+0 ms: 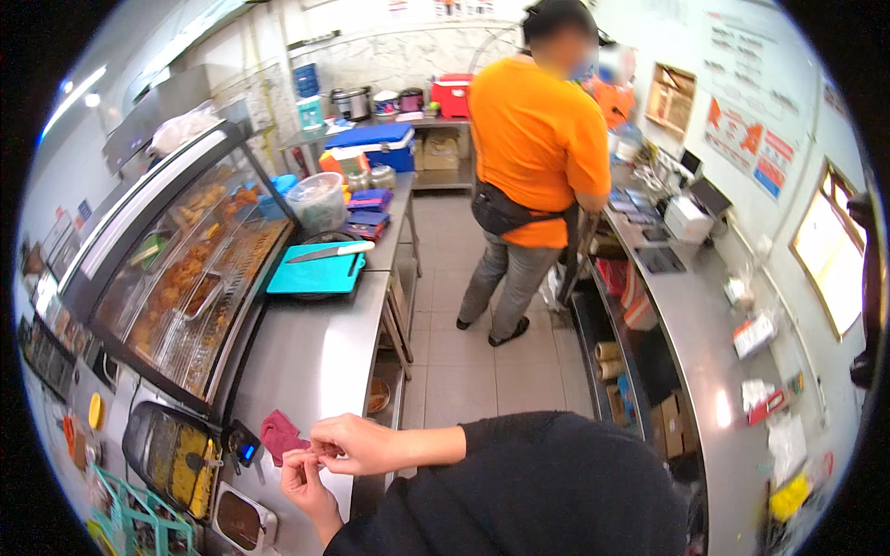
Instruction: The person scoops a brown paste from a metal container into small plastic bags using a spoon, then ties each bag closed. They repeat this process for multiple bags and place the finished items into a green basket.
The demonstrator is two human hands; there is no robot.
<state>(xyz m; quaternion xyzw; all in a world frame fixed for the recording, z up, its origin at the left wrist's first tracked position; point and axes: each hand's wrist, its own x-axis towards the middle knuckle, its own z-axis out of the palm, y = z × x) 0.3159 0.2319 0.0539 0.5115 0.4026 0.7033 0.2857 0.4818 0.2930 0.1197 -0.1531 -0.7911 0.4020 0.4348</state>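
Note:
My right hand (351,445) and my left hand (306,483) meet above the steel counter (302,354), fingertips pinched together. Whether something small is between the fingers cannot be made out. Just beyond them a dark red cloth (280,434) lies crumpled on the counter. To its left stands a small device with a lit blue display (243,445). A metal container of dark brown sauce (240,518) is left of my hands, near a black tray with yellow contents (184,462).
A glass food warmer (188,271) with fried food lines the counter's left side. Farther along, a knife (330,251) lies on a turquoise cutting board (313,274). A co-worker in orange (535,139) stands in the aisle beside the right-hand counter (695,326).

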